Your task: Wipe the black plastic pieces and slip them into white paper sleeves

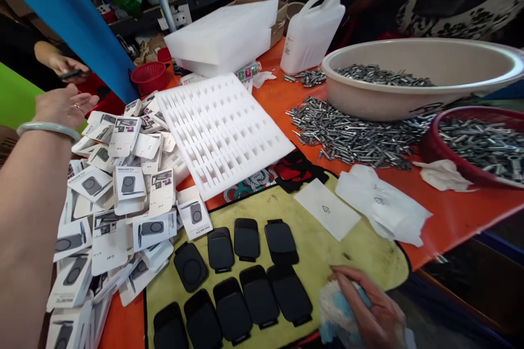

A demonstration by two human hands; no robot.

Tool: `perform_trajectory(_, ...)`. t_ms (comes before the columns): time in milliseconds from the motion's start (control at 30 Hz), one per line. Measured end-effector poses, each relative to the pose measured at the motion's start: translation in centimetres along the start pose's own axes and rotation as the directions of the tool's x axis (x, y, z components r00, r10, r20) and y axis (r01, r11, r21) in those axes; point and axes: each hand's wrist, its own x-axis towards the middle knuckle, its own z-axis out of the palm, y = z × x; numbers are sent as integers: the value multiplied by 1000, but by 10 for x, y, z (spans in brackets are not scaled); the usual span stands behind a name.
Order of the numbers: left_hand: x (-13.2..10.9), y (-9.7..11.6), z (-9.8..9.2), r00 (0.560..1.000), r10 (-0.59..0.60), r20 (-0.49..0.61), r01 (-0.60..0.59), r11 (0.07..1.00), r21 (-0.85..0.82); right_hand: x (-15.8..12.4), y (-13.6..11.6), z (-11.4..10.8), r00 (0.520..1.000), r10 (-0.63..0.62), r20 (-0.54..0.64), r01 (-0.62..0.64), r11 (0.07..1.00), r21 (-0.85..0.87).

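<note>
Spanning the left edge of the frame, the left arm [24,218] is pointing toward the upper left, the left hand [65,106] showing its fingers apart and directed rightward, above a pile of printed white boxes [131,185]. At lower right, the right hand [374,311] is clasping a white-and-blue cloth [333,305], its fingers slanting toward the upper left. At upper right, a cream basin [368,103] is holding small metal parts [382,74]; more are lying heaped beside its base. A red tub [433,144] at the right edge is containing similar parts. Nine flat black devices [259,295] are lying in two rows on a yellow mat [360,262] at lower centre, left of the cloth; their long axes are running steeply, most slanting from upper left to lower right, several narrow end tabs facing the bottom of the frame
</note>
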Motion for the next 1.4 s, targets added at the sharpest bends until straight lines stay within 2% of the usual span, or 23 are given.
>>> perform_trajectory(33, -15, 4, 6, 981, -193, -28, 192, 981, -40, 0, 0, 0, 1000, 4, 10, -4, 1000, 10)
perform_trajectory(67, -32, 11, 11, 960, -271, -64, 266, 960, -83, 0, 0, 0, 1000, 13, 19, -13, 1000, 17)
perform_trajectory(133, -73, 27, 18, 966, -255, -47, 248, 962, -117, 0, 0, 1, 999, 42, 35, -42, 999, 17)
perform_trajectory(200, -117, 43, 16, 982, -185, -36, 180, 978, -102, 0, 0, 1, 997, 71, 40, -72, 997, 27)
perform_trajectory(333, -201, 62, -10, 987, -74, 143, 87, 992, -90, 1, -1, 1, 990, 126, 68, -131, 989, 73)
perform_trajectory(433, -260, 61, -39, 957, -45, 285, 66, 996, -64, 3, -2, 1, 983, 154, 98, -163, 982, 92)
perform_trajectory(500, -298, 54, -56, 934, -111, 341, 115, 993, 6, 4, -3, 0, 978, 168, 122, -180, 978, 101)
perform_trajectory(633, -369, 34, -82, 907, -290, 305, 281, 957, 71, 7, -7, -4, 962, 184, 204, -209, 972, 111)
perform_trajectory(733, -414, 22, -96, 889, -345, 301, 337, 938, 81, 13, -16, -14, 935, 228, 270, -278, 946, 164)
perform_trajectory(800, -437, 18, -103, 879, -373, 297, 362, 928, 94, 21, -27, -24, 939, 246, 242, -295, 935, 195)
perform_trajectory(867, -455, 17, -110, 868, -410, 280, 394, 912, 116, 33, -42, -34, 977, 190, 93, -204, 963, 178)
perform_trajectory(933, -470, 16, -115, 859, -437, 266, 412, 900, 145, 46, -54, -40, 993, 29, -117, -17, 995, 98)
perform_trajectory(1000, -482, 14, -119, 859, -442, 260, 408, 896, 173, 57, -60, -40, 955, -186, -233, 185, 982, -25)
perform_trajectory(1033, -488, 13, -121, 862, -438, 255, 400, 897, 187, 60, -59, -36, 930, -295, -218, 281, 955, -92)
perform_trajectory(1067, -493, 12, -122, 867, -430, 250, 388, 899, 203, 62, -55, -32, 907, -398, -139, 375, 912, -164)
perform_trajectory(1100, -498, 10, -124, 874, -419, 247, 371, 902, 221, 61, -50, -26, 879, -477, -10, 462, 856, -232)
perform_trajectory(1167, -508, 7, -128, 890, -384, 244, 319, 909, 266, 57, -36, -17, 802, -530, 277, 597, 728, -336)
perform_trajectory(1200, -513, 6, -131, 899, -362, 245, 285, 911, 298, 53, -30, -14, 764, -522, 379, 642, 673, -368)
perform_trajectory(1233, -518, 4, -134, 907, -340, 247, 250, 909, 333, 50, -25, -12, 742, -512, 433, 667, 631, -396)
perform_trajectory(1300, -526, 0, -139, 921, -309, 236, 197, 895, 400, 45, -21, -14, 758, -526, 386, 652, 608, -452)
perform_trajectory(1400, -536, -9, -142, 941, -277, 195, 154, 862, 484, 43, -32, -19, 777, -581, 243, 622, 647, -442)
